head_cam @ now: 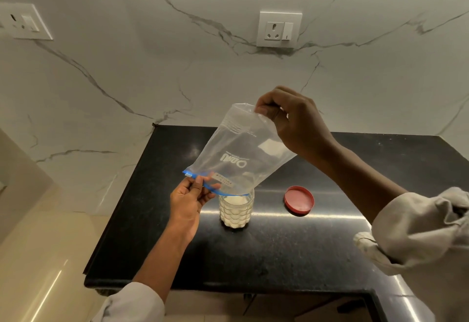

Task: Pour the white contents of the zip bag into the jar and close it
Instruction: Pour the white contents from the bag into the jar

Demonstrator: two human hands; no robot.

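1. right hand [291, 121] pinches the upturned bag [241, 151] by its bottom; left hand [190, 200] pinches the zip edge.
2. bag mouth sits over the jar [236, 211], nearly empty.
3. red lid [299, 199] lies right of the jar, nearer the right hand.

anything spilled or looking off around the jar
Nothing stands out. The counter around the jar shows no spilled white contents. The zip bag is upended, mouth at the jar's rim, held by both hands and looking nearly empty. The red lid lies apart on the counter, right of the jar.
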